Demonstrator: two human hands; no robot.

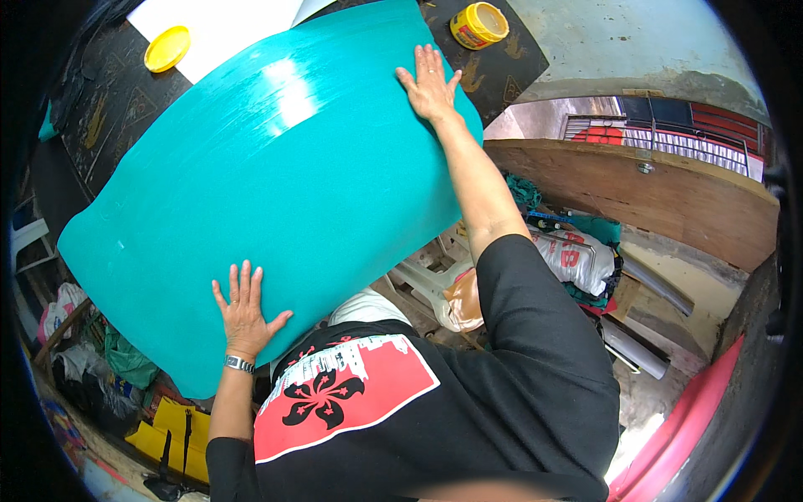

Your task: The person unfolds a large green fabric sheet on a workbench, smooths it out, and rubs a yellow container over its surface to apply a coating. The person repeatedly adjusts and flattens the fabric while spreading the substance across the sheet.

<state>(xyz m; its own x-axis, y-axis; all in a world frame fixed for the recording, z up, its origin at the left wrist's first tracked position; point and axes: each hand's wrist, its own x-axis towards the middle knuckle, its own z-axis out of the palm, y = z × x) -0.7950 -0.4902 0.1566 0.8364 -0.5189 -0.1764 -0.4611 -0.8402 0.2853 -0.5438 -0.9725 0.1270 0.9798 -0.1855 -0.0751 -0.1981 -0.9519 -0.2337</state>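
A large teal sheet lies over the dark table and drapes down its near side toward me. Its upper part has a wet-looking, streaky shine, while the lower part looks matt. My left hand rests flat on the sheet's lower part, fingers spread, with a metal watch on the wrist. Farther off, my right hand presses flat near the sheet's far right edge, fingers stretched out. Neither hand grips anything. Past my right fingers stands an open yellow tub with pale contents.
A yellow lid lies beside white sheeting on the dark tabletop. At right are a wooden board, a white plastic bag and grey pipes. A yellow item and several bags lie at lower left.
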